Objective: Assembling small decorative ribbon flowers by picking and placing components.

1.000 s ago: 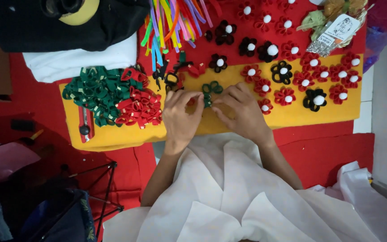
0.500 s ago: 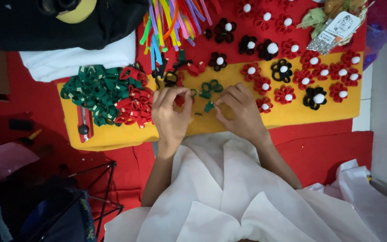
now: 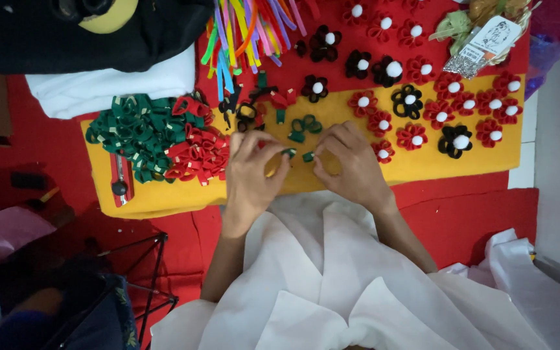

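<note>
Two hands over yellow felt sheet [image 3: 358, 181] on red cloth [image 3: 474, 214], my left hand [image 3: 252, 172] pinching green loop [image 3: 289, 153], right hand [image 3: 351, 162] pinching green piece [image 3: 308, 156], petal pile [image 3: 157, 139] at nine o'clock.

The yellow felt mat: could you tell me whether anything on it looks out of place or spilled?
Nothing stands out. Finished flowers sit in rows on the yellow felt mat, folded petals are piled left, and each hand, left and right, pinches a small green piece.

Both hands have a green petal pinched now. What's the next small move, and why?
Probably bring the two together: the left hand and right hand each pinch a green folded petal, a small gap between them, just below a partial green flower.
</note>
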